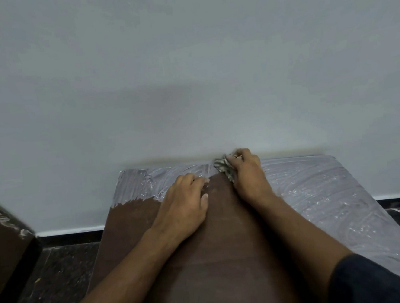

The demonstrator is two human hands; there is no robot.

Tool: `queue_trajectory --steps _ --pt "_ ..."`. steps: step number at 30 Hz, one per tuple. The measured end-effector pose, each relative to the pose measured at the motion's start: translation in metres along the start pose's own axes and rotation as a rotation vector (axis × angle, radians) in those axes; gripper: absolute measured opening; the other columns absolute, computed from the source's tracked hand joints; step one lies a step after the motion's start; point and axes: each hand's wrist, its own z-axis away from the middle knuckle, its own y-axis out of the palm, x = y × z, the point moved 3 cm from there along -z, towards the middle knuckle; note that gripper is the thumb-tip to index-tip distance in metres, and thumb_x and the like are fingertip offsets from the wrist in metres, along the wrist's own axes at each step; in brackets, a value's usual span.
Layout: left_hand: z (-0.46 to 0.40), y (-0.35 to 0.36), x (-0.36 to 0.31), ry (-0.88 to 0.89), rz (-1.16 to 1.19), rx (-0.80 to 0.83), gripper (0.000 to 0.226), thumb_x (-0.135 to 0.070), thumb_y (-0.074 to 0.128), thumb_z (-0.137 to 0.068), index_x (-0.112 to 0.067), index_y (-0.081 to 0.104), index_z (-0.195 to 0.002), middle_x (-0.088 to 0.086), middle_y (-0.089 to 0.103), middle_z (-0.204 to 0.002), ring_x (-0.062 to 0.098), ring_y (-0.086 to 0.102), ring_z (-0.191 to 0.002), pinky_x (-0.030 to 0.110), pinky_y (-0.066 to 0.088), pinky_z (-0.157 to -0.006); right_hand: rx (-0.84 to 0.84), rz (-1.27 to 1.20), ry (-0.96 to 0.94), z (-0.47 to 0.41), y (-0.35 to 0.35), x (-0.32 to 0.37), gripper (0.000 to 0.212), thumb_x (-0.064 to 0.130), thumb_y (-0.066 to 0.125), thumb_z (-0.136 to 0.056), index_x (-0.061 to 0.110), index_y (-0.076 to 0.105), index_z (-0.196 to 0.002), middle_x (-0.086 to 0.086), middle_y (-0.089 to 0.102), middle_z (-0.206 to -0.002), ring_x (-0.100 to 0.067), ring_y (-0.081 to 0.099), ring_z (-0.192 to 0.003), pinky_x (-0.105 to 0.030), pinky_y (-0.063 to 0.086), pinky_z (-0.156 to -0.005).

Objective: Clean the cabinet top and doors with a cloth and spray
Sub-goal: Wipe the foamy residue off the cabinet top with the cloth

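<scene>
Step in hand, as judged: wiping of the cabinet top (203, 259), doors not reached yet. The cloth (224, 169) is bunched and clamped in the grip of the right hand (247, 173), at the far edge of the cabinet top where it meets the wall (187, 68), roughly mid-width. The left hand (186, 201) is laid flat just beside it on the near-left side, fingers nearly straight and pressed on the surface, nothing held; likely used as a brace. A wiped brown band is seen running from the cloth back toward the near edge of the cabinet top. White residue (318, 189) is left over the whole right part of the top, and a smaller patch at its far-left corner. No spray bottle is in view. Next move, as judged: the cloth is to be drawn back from the wall edge with firm downward pressure, strokes overlapped toward the right of the cleared band, then the far-left corner patch taken. A second brown cabinet (1, 241) stands well left of the cabinet top, white smears on its edge.
</scene>
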Motion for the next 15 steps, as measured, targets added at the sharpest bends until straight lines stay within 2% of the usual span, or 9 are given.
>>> queue_trajectory --steps 5,11,13,15 --pt "-0.008 -0.007 0.01 -0.038 0.004 -0.011 0.039 -0.029 0.055 -0.099 -0.016 0.054 -0.136 0.0 0.055 -0.13 0.019 0.047 -0.123 0.035 0.042 -0.106 0.09 0.028 -0.217 0.012 0.013 0.019 0.045 0.018 0.056 -0.098 0.021 0.054 -0.143 -0.005 0.054 -0.137 -0.026 0.042 -0.128 -0.038 0.039 -0.111" --pt "0.002 -0.013 0.03 -0.087 0.012 -0.004 0.042 -0.029 0.055 -0.1 -0.018 0.051 -0.139 -0.002 0.052 -0.134 0.017 0.043 -0.129 0.035 0.038 -0.112 -0.033 0.07 0.033 -0.012 0.018 0.017 0.039 0.006 0.051 -0.097 0.012 0.061 -0.133 -0.011 0.052 -0.136 -0.032 0.039 -0.122 -0.04 0.04 -0.108" --pt "0.005 -0.014 0.033 -0.096 0.015 -0.014 0.042 -0.028 0.057 -0.098 -0.017 0.052 -0.138 -0.001 0.054 -0.133 0.019 0.044 -0.13 0.037 0.039 -0.112 -0.016 0.011 0.031 -0.008 0.03 0.041 0.041 0.003 0.053 -0.093 0.014 0.062 -0.132 -0.011 0.05 -0.137 -0.032 0.038 -0.123 -0.04 0.038 -0.109" --pt "0.007 -0.016 0.036 -0.107 0.021 -0.035 0.041 -0.027 0.059 -0.097 -0.016 0.054 -0.136 0.001 0.056 -0.13 0.021 0.047 -0.128 0.038 0.04 -0.11 0.053 -0.063 -0.072 0.0 0.042 0.063 0.044 0.005 0.058 -0.091 0.014 0.06 -0.134 -0.012 0.049 -0.136 -0.032 0.038 -0.124 -0.041 0.037 -0.111"
